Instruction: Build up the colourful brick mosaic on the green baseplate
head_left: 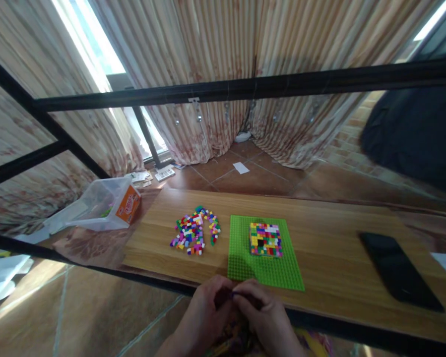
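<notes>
My left hand and my right hand meet at the board's near edge, fingertips together. Between them shows a tiny dark purple brick; my right thumb and forefinger pinch it. The left fingers are closed against the same spot, partly hidden. Just beyond lies a green baseplate, bearing a square block of many-coloured small bricks with a dark gap in its top. To the left, a loose pile of small mixed bricks is spread on the wood.
The wooden board carries a black phone-like slab at the right. A clear plastic box with an orange label stands beyond its left end. A black metal rail crosses in front of the curtains.
</notes>
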`<state>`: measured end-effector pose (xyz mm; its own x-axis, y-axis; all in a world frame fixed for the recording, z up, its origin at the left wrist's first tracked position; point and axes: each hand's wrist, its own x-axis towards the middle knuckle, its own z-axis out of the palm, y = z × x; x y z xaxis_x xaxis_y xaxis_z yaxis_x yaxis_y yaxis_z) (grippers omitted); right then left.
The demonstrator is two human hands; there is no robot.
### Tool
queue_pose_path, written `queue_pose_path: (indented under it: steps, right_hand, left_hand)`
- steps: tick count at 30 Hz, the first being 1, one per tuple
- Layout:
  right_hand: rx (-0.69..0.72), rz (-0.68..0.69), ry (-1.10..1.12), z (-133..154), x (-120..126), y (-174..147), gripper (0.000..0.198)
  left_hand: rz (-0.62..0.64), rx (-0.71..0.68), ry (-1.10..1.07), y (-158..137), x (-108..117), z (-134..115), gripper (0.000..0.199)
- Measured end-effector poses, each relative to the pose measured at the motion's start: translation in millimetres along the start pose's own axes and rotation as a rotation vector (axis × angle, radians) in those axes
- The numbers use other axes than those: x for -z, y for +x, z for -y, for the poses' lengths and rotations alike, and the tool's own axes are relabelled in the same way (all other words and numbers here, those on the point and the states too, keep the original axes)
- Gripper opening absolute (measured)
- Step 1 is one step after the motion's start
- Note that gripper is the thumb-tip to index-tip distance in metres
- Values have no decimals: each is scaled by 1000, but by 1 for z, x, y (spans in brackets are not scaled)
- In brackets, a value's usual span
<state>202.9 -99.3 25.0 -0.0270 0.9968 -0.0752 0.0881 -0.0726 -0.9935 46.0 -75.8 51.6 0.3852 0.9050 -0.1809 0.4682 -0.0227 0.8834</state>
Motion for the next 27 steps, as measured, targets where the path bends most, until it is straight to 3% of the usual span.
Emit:
queue_pose_path:
  steps: [3, 7, 15, 18, 20, 23, 27]
  right_hand:
    - [-46, -78, 123, 2, 3, -3, 10]
    - [-96, -87, 213, 4, 2, -2, 19]
    - [-163, 43, 306, -15, -15, 3, 28]
    - [-103, 8, 76, -7, -19, 21, 26]
    - [40, -27, -155, 2, -22, 42, 26]
    - [229, -3, -519, 10, -31, 76, 25]
    - [352, 87, -855, 5, -49, 108, 24]
  left_hand:
    - [0, 26, -45, -1, -9, -1, 20]
    - [-28, -2, -53, -1, -9, -2, 21]
    - [-23, 16, -151, -12, 2, 11, 20]
    - [-122, 65, -302, -12, 4, 20, 24]
    - [-199, 116, -426, -9, 8, 24, 26]
    - [-286, 158, -593, -5, 17, 26, 27]
    - [-343, 147, -675, -5, 28, 28, 27]
